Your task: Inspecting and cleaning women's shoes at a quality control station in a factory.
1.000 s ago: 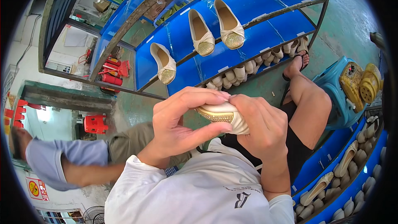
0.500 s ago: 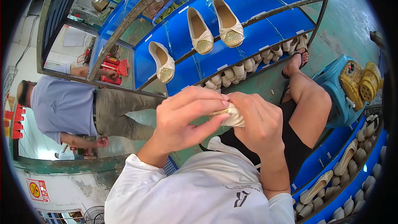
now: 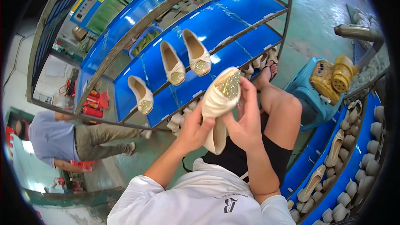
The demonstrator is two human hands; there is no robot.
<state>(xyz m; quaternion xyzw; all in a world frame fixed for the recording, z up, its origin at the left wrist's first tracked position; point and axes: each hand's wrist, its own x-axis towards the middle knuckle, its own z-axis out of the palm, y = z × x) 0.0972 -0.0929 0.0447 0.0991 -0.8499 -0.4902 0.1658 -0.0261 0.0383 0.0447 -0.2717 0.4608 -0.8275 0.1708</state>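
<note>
A cream flat shoe with a glittery gold toe is held up in front of me, toe pointing away and heel towards my body. My left hand grips its left side, with the thumb on the upper near the opening. On the other side my right hand has its fingers round the toe and its thumb by the throat of the shoe. Both hands are closed on it. Three similar shoes stand on the blue rack ahead: a left one, a middle one and a right one.
The blue rack shelf has a metal frame. To the right, a blue stool carries a yellow device. Lower right, another rack holds several shoes and pale lasts. A person in a blue-grey shirt is at the left.
The shoe has been turned and raised away from my body, so its glitter toe and upper now show. Both hands have shifted their hold. The view has swung to the right.
</note>
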